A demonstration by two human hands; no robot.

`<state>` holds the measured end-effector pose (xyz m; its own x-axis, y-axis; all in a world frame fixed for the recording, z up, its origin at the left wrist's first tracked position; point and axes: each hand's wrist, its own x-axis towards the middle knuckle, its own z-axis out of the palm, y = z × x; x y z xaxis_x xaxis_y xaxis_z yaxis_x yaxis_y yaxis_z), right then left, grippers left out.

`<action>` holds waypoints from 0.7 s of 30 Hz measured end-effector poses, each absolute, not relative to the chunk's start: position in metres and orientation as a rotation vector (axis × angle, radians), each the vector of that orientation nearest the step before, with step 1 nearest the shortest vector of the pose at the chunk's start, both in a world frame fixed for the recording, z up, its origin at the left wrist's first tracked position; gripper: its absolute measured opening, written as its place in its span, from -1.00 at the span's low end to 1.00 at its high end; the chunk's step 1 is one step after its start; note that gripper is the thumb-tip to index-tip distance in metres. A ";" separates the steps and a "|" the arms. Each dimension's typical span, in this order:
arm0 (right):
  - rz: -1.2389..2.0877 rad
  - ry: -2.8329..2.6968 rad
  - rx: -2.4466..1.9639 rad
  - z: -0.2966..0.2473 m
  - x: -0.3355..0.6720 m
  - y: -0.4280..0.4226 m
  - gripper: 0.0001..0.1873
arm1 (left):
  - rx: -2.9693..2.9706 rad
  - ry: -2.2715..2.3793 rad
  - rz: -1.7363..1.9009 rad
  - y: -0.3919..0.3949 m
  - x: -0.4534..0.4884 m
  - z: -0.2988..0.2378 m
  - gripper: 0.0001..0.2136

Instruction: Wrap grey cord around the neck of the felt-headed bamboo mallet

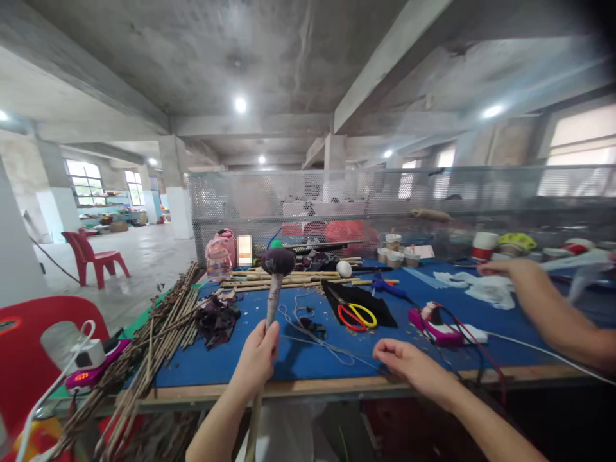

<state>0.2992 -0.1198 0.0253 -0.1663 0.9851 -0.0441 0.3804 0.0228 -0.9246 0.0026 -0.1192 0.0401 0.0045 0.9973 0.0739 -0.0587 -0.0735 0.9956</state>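
My left hand point(260, 356) is wrapped round a wooden stick point(273, 301), which stands nearly upright over the table's front edge. Pale grey wrapping covers its upper part, and a dark, rounded bundle point(279, 262) tops it. To the right, my right hand point(404, 359) has its fingers curled and drawn together in a pinch; whatever they hold is too small to make out. A thin grey string point(332, 350) lies in loops on the blue table between the hands, one end running close to the right fingertips. Scissors point(357, 317) with red and yellow handles lie on black cloth point(385, 308) beyond.
Bundled twigs point(168, 327) and dark cloth scraps point(216, 317) lie left. Bamboo sticks point(298, 279), a white ball point(343, 269) and a blue glue gun point(389, 287) are farther back. A purple power strip point(436, 327) with cables sits right, near another person's arm point(548, 301).
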 end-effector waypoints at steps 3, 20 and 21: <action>0.742 -1.561 -1.359 0.023 0.266 -0.102 -0.46 | 1.216 1.113 1.252 -0.105 0.014 0.034 -0.72; 1.032 -1.598 -1.187 0.001 0.104 -0.035 -0.52 | 1.110 1.191 1.267 -0.057 0.017 -0.002 -0.69; 0.944 -1.566 -1.178 0.000 0.103 -0.035 -0.54 | 1.109 1.194 1.276 -0.058 0.017 -0.001 -0.68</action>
<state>0.1025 -0.0353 0.0003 -0.1079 0.9686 0.2240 0.2542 0.2447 -0.9357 0.0167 -0.0579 -0.0013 -0.0540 0.9984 -0.0182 -0.0848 0.0136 0.9963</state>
